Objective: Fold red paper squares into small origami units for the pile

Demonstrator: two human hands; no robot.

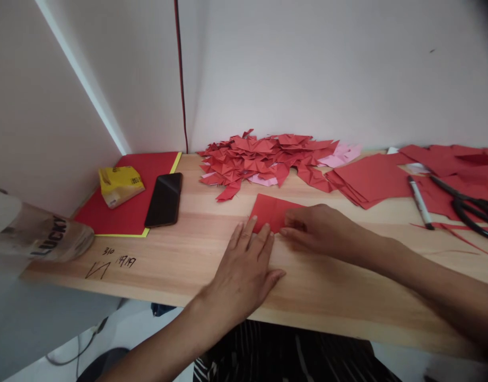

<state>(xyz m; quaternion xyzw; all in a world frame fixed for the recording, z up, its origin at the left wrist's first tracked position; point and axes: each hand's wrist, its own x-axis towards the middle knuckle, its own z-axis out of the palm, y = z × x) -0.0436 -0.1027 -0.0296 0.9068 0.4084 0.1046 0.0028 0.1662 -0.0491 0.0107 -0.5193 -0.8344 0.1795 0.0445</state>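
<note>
The tabletop [168, 265] bears a heap of folded red paper [263, 159]. Left of the heap, a bottle [29, 225] reads "LUCKY". Before the heap, the left hand [246, 270] lies outspread and the right hand [317, 228] curls, its grip unclear, both on a red sheet [268, 208]. Inked figures [108, 251] left of the heap include "310".

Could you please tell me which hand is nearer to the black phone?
The left hand: it is to the right of the black phone, touching the red sheet. The right hand is farther right, at the sheet's right side.
</note>
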